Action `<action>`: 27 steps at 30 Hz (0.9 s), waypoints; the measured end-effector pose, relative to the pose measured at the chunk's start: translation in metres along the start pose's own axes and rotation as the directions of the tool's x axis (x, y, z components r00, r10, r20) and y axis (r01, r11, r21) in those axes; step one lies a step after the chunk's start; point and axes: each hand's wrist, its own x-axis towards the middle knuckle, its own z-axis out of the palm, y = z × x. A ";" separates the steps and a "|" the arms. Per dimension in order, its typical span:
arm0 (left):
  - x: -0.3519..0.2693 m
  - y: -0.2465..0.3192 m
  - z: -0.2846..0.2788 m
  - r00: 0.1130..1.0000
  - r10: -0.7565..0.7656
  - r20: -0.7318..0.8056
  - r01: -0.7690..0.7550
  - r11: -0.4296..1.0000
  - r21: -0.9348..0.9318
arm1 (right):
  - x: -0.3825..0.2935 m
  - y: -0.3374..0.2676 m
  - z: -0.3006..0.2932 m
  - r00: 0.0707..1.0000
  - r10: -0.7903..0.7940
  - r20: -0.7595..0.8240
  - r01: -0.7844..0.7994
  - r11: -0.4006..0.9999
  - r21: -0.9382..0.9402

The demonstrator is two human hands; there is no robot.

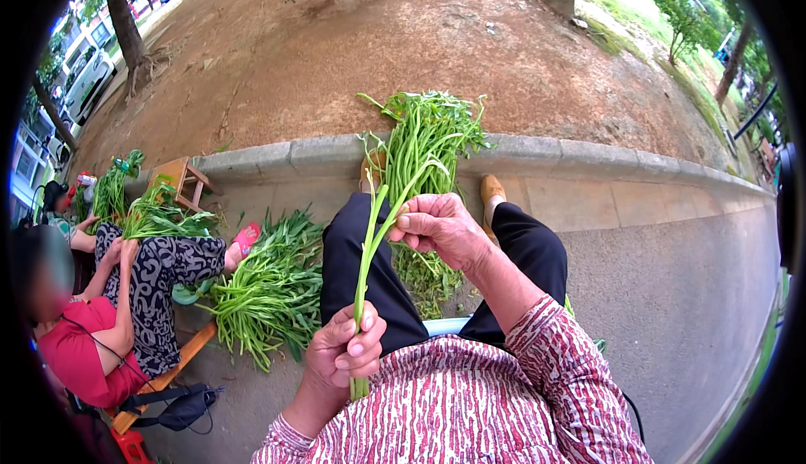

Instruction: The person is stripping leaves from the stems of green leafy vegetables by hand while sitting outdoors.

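My left hand point(347, 345) grips the lower ends of a few long green stalks point(363, 275), which look like water spinach. They rise from my fist across my dark trousers, their cut ends showing below it. Higher up, the thumb and fingers of my right hand point(441, 224) pinch one stalk that leans to the right; exactly what lies between the fingertips is partly hidden. Beyond my hands, a heap of stripped-looking stalks point(415, 155) rests against the kerb between my feet. Torn leaves and scraps point(428, 281) lie on the ground between my legs.
A large leafy bundle point(264, 300) lies on the pavement to my left. Past it, a seated person in a red top point(88, 350) holds greens point(157, 215); another person is farther back. A wooden stool point(182, 180) stands by the concrete kerb point(522, 152). Bare soil lies beyond.
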 end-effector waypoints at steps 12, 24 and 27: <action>0.002 0.000 -0.002 1.000 -0.011 -0.020 0.011 1.000 0.010 | -0.002 0.002 0.012 0.993 -0.109 -0.051 0.105 0.991 -0.081; 0.007 0.001 -0.001 0.997 -0.015 -0.069 0.015 1.000 0.007 | 0.007 0.009 0.008 0.955 -0.288 -0.075 0.230 0.874 -0.428; 0.007 0.000 0.000 0.995 -0.020 -0.101 0.019 1.000 -0.008 | 0.006 0.013 0.005 0.953 -0.296 -0.071 0.194 0.770 -0.608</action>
